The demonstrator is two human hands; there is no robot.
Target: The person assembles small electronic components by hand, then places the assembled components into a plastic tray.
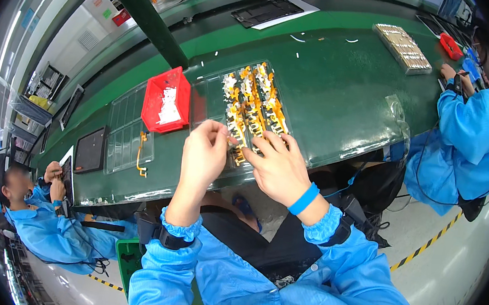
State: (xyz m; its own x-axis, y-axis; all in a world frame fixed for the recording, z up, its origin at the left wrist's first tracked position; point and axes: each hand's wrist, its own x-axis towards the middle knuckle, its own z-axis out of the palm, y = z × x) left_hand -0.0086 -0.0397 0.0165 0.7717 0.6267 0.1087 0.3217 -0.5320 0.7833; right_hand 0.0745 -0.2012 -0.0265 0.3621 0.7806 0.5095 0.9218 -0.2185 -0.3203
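Observation:
Rows of orange flex cables (pixel 253 97) with white tabs lie in a clear plastic tray (pixel 273 73) on the green table. At the tray's near left corner, my left hand (pixel 204 151) is closed in a pinch; whatever its fingertips hold is too small to make out. My right hand (pixel 280 166), with a blue band on its wrist, rests its spread fingers over the near ends of the cables. Both hands are close together, and they partly hide the nearest cables.
Left of the tray stands a red bin (pixel 154 100) of small white pieces. A single orange flex cable (pixel 140 154) lies on another clear tray (pixel 117 146). A dark panel (pixel 90 149) lies farther left. Co-workers in blue sit at both sides; a stacked pack (pixel 404 50) is far right.

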